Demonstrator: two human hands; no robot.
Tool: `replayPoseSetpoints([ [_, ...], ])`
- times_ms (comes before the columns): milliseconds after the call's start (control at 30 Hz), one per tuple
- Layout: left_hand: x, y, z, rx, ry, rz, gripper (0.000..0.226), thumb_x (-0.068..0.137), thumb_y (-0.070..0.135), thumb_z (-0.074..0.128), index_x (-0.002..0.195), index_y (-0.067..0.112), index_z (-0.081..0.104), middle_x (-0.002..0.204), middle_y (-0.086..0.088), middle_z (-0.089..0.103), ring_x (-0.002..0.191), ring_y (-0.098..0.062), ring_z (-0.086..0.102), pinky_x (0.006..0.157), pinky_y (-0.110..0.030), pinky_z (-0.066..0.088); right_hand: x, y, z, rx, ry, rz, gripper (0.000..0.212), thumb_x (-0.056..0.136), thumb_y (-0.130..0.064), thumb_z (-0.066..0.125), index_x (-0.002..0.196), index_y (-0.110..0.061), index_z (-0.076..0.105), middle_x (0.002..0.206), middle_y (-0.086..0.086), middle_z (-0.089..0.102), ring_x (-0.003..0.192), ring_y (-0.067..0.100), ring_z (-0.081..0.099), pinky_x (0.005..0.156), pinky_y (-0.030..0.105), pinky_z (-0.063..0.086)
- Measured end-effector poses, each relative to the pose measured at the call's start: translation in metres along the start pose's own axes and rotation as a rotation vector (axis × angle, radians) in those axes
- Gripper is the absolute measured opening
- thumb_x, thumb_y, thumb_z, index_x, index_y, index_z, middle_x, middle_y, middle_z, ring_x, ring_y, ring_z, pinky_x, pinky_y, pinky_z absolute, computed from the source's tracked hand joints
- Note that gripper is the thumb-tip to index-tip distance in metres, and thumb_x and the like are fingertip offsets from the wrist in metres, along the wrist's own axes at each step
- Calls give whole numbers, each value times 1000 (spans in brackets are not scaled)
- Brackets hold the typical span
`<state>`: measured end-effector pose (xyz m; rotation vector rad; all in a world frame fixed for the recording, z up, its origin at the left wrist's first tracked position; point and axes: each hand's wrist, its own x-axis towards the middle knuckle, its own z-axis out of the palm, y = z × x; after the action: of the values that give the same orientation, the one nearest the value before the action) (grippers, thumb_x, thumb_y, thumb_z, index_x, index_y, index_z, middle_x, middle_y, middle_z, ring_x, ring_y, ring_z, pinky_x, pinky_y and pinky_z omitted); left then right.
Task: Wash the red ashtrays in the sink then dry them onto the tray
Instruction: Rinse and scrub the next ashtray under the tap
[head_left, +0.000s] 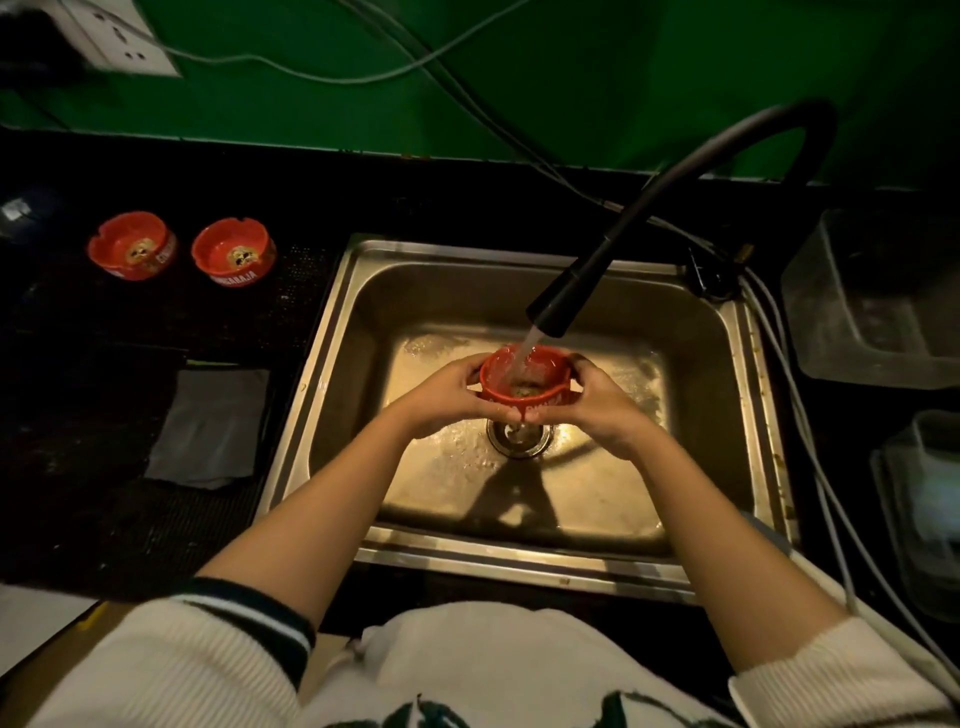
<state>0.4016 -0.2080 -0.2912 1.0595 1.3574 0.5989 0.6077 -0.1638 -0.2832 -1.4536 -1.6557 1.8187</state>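
Head view: left hand (441, 397) and right hand (597, 402) curl their fingers round a red ashtray (524, 384) under the running faucet (561, 306), above the sink (332, 332).

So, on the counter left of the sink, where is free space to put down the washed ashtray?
Bare dark counter lies between the two red ashtrays and the grey cloth, and below the cloth. Right of the sink it is crowded: clear containers and cables.

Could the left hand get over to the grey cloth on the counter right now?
Probably not yet: both hands, left hand and right hand, grip the ashtray under the running faucet. The path to the grey cloth looks unobstructed once it lets go.
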Motion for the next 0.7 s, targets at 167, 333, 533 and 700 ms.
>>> replayPoseSetpoints([
  [167,9,-8,21,-207,57,26,97,64,-8,83,140,33,39,131,-1,53,120,-24,58,101,-43,50,2,-11,-4,-220,75,-114,97,61,-6,88,138,-27,33,123,-11,49,111,5,48,73,1,42],
  [333,9,-2,24,-153,169,188,99,58,-7,87,131,42,42,130,12,52,120,-10,54,97,-36,53,6,-3,4,-270,179,-196,110,54,-21,92,142,-23,27,134,-5,47,122,12,49,103,28,43],
  [533,5,1,11,107,264,303,104,60,11,92,146,28,36,136,11,47,120,-7,52,94,-26,53,6,6,28,-132,278,-263,105,59,-28,91,134,-39,18,135,-8,44,121,10,50,99,24,43],
  [700,-1,3,-5,314,288,349,104,61,14,92,148,21,35,141,2,46,123,-14,52,97,-26,52,13,12,38,-47,210,-184,108,64,-25,89,139,-37,13,137,-6,44,121,11,50,89,17,42],
])
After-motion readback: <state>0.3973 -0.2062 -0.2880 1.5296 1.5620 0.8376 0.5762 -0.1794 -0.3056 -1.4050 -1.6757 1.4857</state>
